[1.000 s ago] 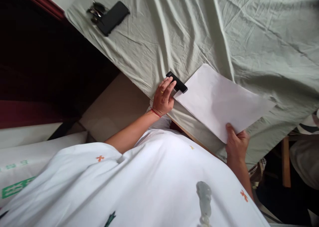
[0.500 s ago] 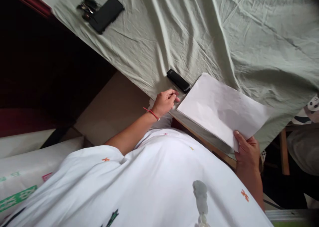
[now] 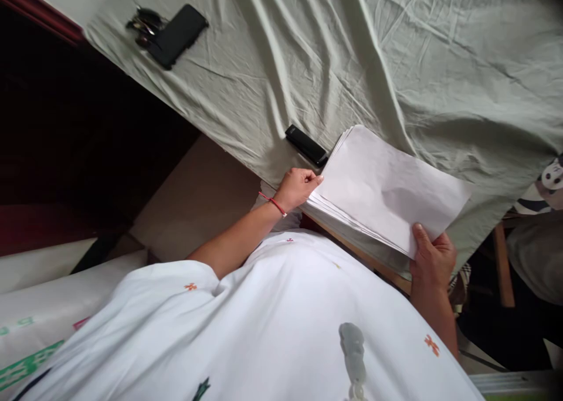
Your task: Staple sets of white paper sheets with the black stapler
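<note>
A stack of white paper sheets (image 3: pixel 387 184) lies near the bed-like cloth's front edge, its left side fanned so that several sheet edges show. My right hand (image 3: pixel 433 251) grips the stack's near right corner, thumb on top and fingers underneath. At the left corner, my left hand (image 3: pixel 301 187), with a red cord at the wrist, is closed in a pinch on the sheets' edge. Just beyond that hand lies a black stapler (image 3: pixel 307 145), its near end close to the paper's left edge.
A greenish-grey wrinkled cloth (image 3: pixel 316 55) covers the table. A black phone-like case (image 3: pixel 178 36) and a bunch of keys (image 3: pixel 146 26) lie at the far left. A panda-print fabric (image 3: pixel 541 190) hangs at the right. A white printed sack (image 3: pixel 65 307) is at lower left.
My left hand has moved from beside the stack onto its left corner and closed there. The sheets have fanned out along the left and near edges. My right hand keeps its grip.
</note>
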A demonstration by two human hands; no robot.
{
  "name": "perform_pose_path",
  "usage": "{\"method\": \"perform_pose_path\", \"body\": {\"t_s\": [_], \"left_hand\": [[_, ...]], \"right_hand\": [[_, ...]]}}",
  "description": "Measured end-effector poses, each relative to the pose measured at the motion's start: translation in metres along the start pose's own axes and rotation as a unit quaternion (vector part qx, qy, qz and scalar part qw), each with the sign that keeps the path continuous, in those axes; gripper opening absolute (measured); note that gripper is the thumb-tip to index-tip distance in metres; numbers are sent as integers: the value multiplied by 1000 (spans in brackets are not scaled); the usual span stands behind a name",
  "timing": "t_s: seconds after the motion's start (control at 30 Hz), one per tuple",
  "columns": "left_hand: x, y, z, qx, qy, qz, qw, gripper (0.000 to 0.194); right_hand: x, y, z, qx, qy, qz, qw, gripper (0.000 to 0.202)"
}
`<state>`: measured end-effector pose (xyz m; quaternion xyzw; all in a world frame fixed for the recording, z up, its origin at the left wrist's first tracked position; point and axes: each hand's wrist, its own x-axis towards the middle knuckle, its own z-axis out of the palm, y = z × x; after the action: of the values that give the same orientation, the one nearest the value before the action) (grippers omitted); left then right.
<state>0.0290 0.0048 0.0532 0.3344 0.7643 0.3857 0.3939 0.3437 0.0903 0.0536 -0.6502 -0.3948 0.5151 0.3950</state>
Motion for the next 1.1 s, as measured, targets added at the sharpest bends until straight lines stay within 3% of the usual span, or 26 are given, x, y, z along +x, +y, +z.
{"method": "perform_pose_path", "body": {"t_s": [0.17, 0.37, 0.57, 0.73, 0.93, 1.1], "left_hand": [[2, 1, -2, -44, -83, 7, 996, 39], [4, 1, -2, -21, -38, 21, 999, 41], [5, -2, -6, -61, -115, 9, 991, 28], [6, 0, -4, -43, -65, 17, 997, 41], [4, -4, -9, -69, -128, 12, 989, 34], [7, -3, -7, -31, -76, 19, 996, 39]], "right_hand": [[9, 3, 6, 4, 2, -19, 1000, 40], [15, 13, 6, -8, 13, -55, 998, 35], [17, 18, 4, -6, 28, -61, 998, 36], [17, 17, 6, 7, 40, -58, 997, 38], [18, 17, 6, -9, 43, -73, 996, 38], [18, 19, 6, -2, 33, -71, 997, 34]]}}
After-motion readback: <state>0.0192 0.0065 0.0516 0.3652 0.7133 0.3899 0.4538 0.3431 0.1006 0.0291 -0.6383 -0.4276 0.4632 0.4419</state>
